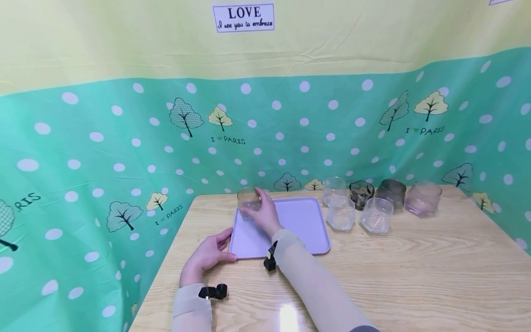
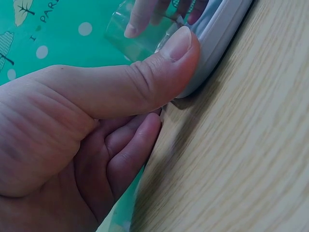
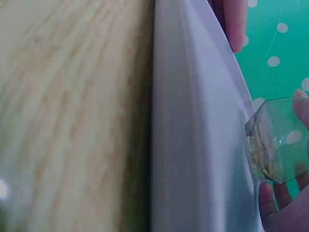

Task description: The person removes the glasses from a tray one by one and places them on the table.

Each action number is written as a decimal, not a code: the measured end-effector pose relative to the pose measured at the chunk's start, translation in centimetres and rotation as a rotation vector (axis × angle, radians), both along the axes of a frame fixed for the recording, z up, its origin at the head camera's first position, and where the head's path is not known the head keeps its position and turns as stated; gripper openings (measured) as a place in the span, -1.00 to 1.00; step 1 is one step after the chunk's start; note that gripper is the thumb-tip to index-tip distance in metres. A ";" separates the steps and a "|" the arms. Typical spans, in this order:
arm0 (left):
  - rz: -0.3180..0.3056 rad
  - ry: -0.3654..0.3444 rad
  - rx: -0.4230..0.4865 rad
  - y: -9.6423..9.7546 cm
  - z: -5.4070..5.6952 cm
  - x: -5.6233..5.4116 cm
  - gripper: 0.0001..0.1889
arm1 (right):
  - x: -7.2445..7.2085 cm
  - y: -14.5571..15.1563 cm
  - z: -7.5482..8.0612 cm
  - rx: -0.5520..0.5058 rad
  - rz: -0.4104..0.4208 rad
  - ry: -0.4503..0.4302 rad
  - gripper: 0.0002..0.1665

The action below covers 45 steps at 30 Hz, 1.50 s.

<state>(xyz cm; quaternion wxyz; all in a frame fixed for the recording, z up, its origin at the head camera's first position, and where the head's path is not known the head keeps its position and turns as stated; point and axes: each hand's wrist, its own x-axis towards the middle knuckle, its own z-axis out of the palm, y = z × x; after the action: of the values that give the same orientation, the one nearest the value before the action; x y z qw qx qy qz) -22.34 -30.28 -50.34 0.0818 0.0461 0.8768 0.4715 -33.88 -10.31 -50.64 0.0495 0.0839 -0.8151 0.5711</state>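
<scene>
A pale lilac tray (image 1: 296, 221) lies on the wooden table. At its far left corner, my right hand (image 1: 265, 214) grips a clear, amber-tinted glass (image 1: 247, 197) by its side. The right wrist view shows that glass (image 3: 277, 140) with a faceted base, low over the tray or touching it; I cannot tell which. My left hand (image 1: 211, 252) holds the tray's near left corner, its thumb at the front edge and fingers along the left side. In the left wrist view the thumb (image 2: 145, 79) overlaps the tray's rim (image 2: 212, 53).
To the tray's right stand several glasses: clear ones (image 1: 341, 214) in front, with a dark patterned glass (image 1: 362, 196), a smoky grey glass (image 1: 391, 193) and a pinkish glass (image 1: 423, 199) behind. A green dotted curtain (image 1: 290, 120) hangs at the table's back edge. Bare wood (image 1: 398, 276) shows at the front right.
</scene>
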 end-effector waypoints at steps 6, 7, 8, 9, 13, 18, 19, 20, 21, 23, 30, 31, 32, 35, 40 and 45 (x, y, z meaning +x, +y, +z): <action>-0.024 0.009 0.027 -0.1 0.1 -0.2 0.03 | 0.0 0.3 0.4 0.026 0.017 -0.006 0.13; -0.020 0.010 0.023 -0.1 0.2 -0.2 0.03 | 0.0 0.3 0.5 0.025 0.023 -0.008 0.13; -0.016 0.009 0.018 -0.1 0.2 -0.2 0.03 | 0.0 0.4 0.5 0.026 0.028 -0.011 0.14; -0.012 0.008 0.015 -0.1 0.2 -0.1 0.03 | 0.0 0.5 0.5 0.025 0.033 -0.010 0.14; 0.005 0.001 0.002 -0.1 0.1 0.1 0.04 | 0.1 0.6 0.2 0.016 0.047 -0.031 0.14; -0.002 -0.005 -0.009 0.1 -0.1 0.2 0.05 | 0.7 1.1 -0.3 -0.043 0.043 -0.069 0.11; 0.000 -0.006 -0.006 0.2 -0.1 0.2 0.05 | 0.9 1.3 -0.4 -0.057 0.041 -0.073 0.11; 0.001 -0.004 -0.005 0.2 -0.1 0.2 0.04 | 1.0 1.4 -0.4 -0.065 0.040 -0.079 0.11; 0.003 -0.001 -0.008 0.2 -0.2 0.2 0.04 | 1.2 1.5 -0.3 -0.078 0.040 -0.076 0.11; 0.007 0.005 -0.015 0.1 -0.1 0.2 0.04 | 1.6 1.7 -0.3 -0.105 0.043 -0.076 0.11; 0.010 -0.003 -0.035 0.1 0.0 0.1 0.04 | 3.2 2.9 -0.3 -0.209 0.035 -0.076 0.07; 0.007 -0.004 -0.036 0.1 0.0 0.1 0.04 | 3.5 3.2 -0.4 -0.223 0.032 -0.082 0.07; 0.001 0.000 -0.041 0.1 0.0 0.1 0.04 | 3.7 3.5 -0.4 -0.240 0.031 -0.085 0.07; -0.006 -0.001 -0.040 0.1 -0.1 0.1 0.05 | 4.4 4.6 -0.6 -0.289 0.038 -0.094 0.05; 0.000 -0.007 -0.032 0.1 0.0 0.1 0.05 | 5.2 6.8 -0.6 -0.350 0.053 -0.095 0.04; -0.008 -0.006 -0.011 0.2 0.2 0.2 0.04 | 5.9 9.1 -0.2 -0.342 0.053 -0.081 0.06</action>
<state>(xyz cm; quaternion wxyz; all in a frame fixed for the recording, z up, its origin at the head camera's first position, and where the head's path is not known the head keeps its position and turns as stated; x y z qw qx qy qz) -22.13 -30.09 -50.16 0.0867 0.0480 0.8790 0.4665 -27.95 -1.17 -50.85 0.0151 0.0725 -0.7051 0.7052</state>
